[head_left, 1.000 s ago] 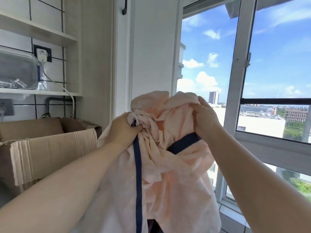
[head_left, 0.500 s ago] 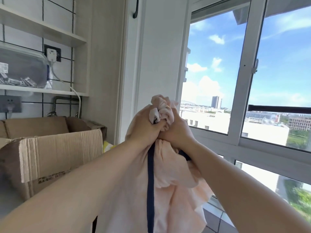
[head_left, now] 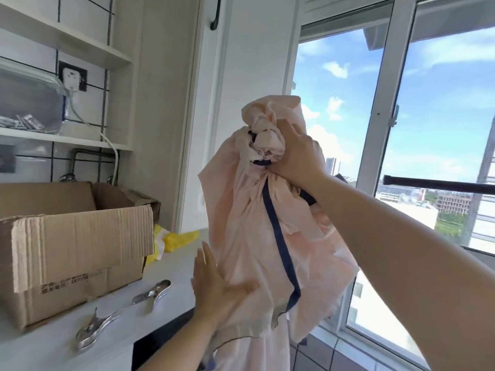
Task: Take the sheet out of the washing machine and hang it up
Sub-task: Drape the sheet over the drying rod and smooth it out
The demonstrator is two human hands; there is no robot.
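Note:
A pale pink sheet (head_left: 249, 223) with a dark blue trim band hangs bunched in front of me, between the counter and the window. My right hand (head_left: 294, 156) grips the gathered top of the sheet at about head height. My left hand (head_left: 214, 287) lies lower down with straight fingers, its palm against the left side of the hanging fabric. The sheet's lower part drops out of the frame. The washing machine is not in sight.
An open cardboard box (head_left: 69, 250) stands on the white counter (head_left: 171, 271) at left, with metal clips (head_left: 126, 311) in front and a yellow cloth (head_left: 174, 239) behind. Shelves (head_left: 64, 41) line the tiled wall. A window frame (head_left: 380, 124) and a dark rail (head_left: 439, 184) are at right.
My left hand let go of the gathered top and dropped to the sheet's lower left side. My right hand keeps the top and has lifted it higher.

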